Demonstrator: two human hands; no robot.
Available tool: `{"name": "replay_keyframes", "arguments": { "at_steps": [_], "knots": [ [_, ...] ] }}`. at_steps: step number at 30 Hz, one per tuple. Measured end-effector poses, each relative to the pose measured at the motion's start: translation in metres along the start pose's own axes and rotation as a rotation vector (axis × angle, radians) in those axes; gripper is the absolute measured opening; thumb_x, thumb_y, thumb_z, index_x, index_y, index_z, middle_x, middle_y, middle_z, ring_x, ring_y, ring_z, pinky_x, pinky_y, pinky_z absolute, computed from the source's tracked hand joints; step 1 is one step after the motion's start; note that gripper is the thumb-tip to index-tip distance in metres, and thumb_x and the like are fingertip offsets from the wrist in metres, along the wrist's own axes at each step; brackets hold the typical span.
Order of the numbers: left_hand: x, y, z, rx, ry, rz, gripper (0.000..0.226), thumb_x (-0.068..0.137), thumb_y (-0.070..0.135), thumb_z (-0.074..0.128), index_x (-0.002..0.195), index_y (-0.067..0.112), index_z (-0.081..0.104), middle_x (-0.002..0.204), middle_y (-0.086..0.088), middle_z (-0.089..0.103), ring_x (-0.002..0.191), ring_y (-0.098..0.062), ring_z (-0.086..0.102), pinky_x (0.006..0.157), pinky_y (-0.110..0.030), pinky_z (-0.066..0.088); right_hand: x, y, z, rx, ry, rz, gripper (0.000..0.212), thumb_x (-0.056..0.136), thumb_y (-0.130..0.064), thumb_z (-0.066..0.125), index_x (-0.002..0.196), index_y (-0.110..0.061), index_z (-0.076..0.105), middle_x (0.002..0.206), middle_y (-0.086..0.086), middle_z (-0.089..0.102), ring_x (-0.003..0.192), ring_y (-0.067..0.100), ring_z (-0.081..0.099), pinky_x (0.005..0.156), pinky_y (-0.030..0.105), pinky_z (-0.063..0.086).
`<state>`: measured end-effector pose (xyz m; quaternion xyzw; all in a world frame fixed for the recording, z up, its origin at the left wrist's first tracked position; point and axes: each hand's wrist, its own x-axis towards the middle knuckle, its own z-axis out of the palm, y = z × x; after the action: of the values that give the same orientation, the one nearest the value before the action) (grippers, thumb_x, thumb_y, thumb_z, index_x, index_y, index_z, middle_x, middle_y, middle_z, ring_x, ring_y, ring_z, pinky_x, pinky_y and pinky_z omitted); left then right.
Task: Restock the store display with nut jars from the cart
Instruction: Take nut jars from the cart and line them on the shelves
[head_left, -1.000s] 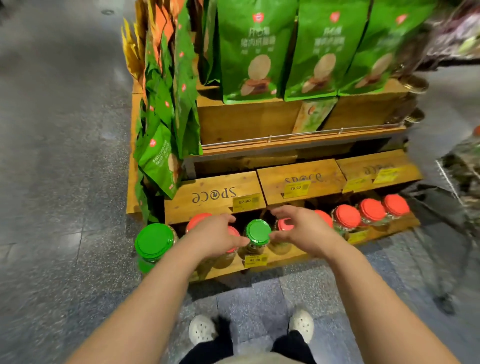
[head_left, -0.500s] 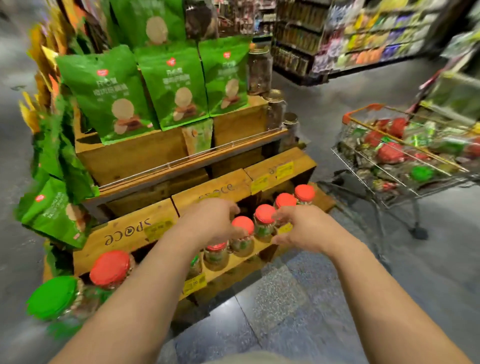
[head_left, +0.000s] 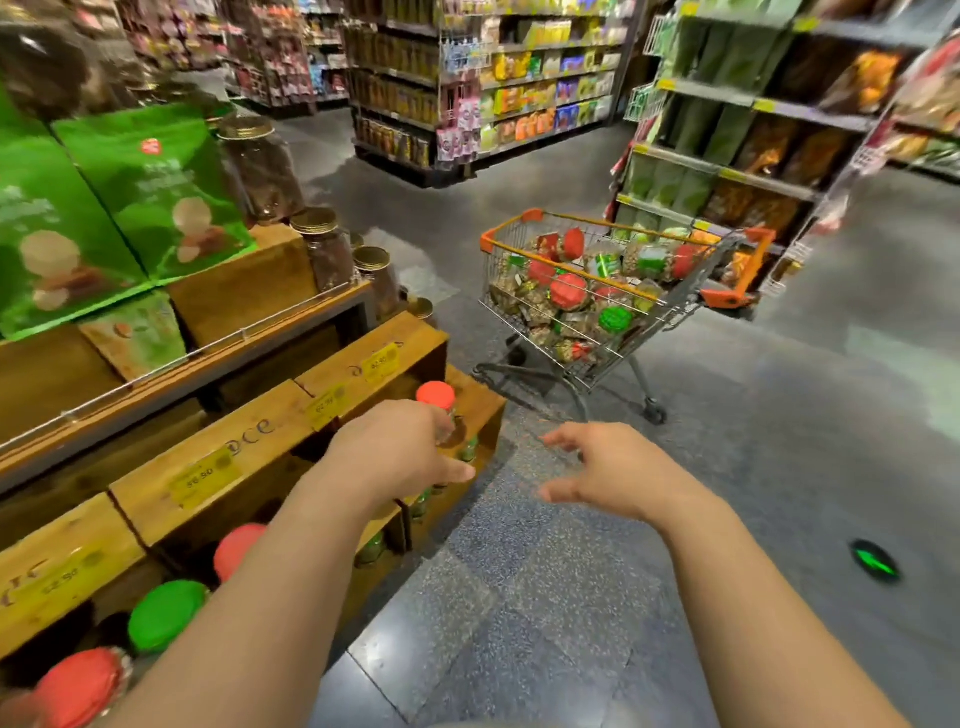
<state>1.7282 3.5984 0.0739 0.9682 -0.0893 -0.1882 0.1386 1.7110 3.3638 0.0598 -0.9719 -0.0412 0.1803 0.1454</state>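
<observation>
Low wooden crate display (head_left: 291, 431) runs along the left edge of view, from 7 o'clock up toward 10. Clear nut jars with red and green screw lids (head_left: 166, 616) stand in its bottom row, lids outward. That suits a shopper looking down: lid colour reads at a glance, and the yellow price tags sit on the crate fronts just above.

One red-lidded jar (head_left: 435, 395) stands at the far end of the row, about 11 o'clock from the hands. Left hand (head_left: 400, 449) hovers in front of it, palm down, fingers loosely extended and pointing right, thumb out; it pinches nothing I can see. Whether the fingertips touch that jar is hidden by the hand itself.

Right hand (head_left: 608, 470) hangs over bare grey speckled floor (head_left: 545, 597), well apart from the display. Fingers spread and slightly curled, empty, aimed toward 12–1 o'clock.

Wire shopping cart with orange trim (head_left: 613, 291) stands at 1 o'clock, well apart from both hands, piled with more jars lying on their sides, red and green lids mixed. That is the stock waiting to go out.

Judgement: both hands are free, so this reads as the gap between placing and fetching. Next move probably calls for a reach or step to the cart.

Above the crates: green snack pouches (head_left: 150, 192) and tall gold-lidded glass jars (head_left: 322, 249).
</observation>
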Motion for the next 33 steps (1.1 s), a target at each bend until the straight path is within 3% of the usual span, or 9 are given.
{"name": "replay_keyframes", "arguments": {
  "at_steps": [4,12,18,24,28,33],
  "knots": [
    [0.029,0.028,0.000,0.067,-0.043,0.046,0.068,0.086,0.064,0.069,0.144,0.034,0.051,0.132,0.001,0.063,0.117,-0.024,0.060,0.090,-0.040,0.056,-0.001,0.029,-0.007,0.056,0.002,0.070,0.074,0.080,-0.052,0.081,0.145,-0.033,0.051,0.142,-0.003,0.059,0.124,0.019,0.059,0.102,0.037,0.048],
    [0.114,0.063,-0.012,0.070,-0.061,0.120,0.075,0.085,0.065,0.070,0.149,0.034,0.047,0.143,0.003,0.058,0.129,-0.024,0.055,0.100,-0.042,0.053,0.043,0.072,-0.028,0.093,0.027,0.158,0.078,0.076,-0.054,0.083,0.144,-0.035,0.050,0.142,-0.001,0.058,0.129,0.020,0.055,0.102,0.038,0.049],
    [0.211,0.073,-0.041,0.050,-0.071,0.192,0.076,0.081,0.063,0.075,0.146,0.032,0.052,0.136,0.004,0.063,0.122,-0.020,0.060,0.093,-0.035,0.054,0.115,0.097,-0.065,0.096,0.001,0.197,0.081,0.081,-0.049,0.081,0.151,-0.029,0.045,0.144,0.002,0.057,0.131,0.021,0.053,0.102,0.033,0.046],
    [0.325,0.089,-0.082,0.110,-0.066,0.241,0.083,0.075,0.068,0.077,0.146,0.035,0.050,0.141,0.006,0.060,0.127,-0.021,0.058,0.100,-0.040,0.053,0.201,0.129,-0.121,0.121,0.050,0.252,0.082,0.079,-0.049,0.082,0.150,-0.031,0.045,0.147,0.003,0.054,0.132,0.021,0.053,0.104,0.031,0.045],
    [0.397,0.109,-0.105,0.137,-0.119,0.299,0.082,0.073,0.065,0.080,0.145,0.036,0.051,0.136,0.008,0.064,0.124,-0.018,0.060,0.101,-0.040,0.053,0.253,0.152,-0.145,0.183,0.093,0.296,0.081,0.080,-0.049,0.082,0.150,-0.031,0.045,0.145,0.004,0.055,0.132,0.021,0.052,0.105,0.032,0.045],
    [0.464,0.156,-0.113,0.097,-0.214,0.383,0.085,0.073,0.061,0.083,0.147,0.038,0.050,0.146,0.005,0.058,0.130,-0.019,0.056,0.104,-0.038,0.050,0.292,0.196,-0.166,0.256,0.095,0.374,0.084,0.079,-0.048,0.083,0.151,-0.029,0.044,0.150,0.005,0.052,0.137,0.023,0.049,0.106,0.032,0.043]
  ]
}}
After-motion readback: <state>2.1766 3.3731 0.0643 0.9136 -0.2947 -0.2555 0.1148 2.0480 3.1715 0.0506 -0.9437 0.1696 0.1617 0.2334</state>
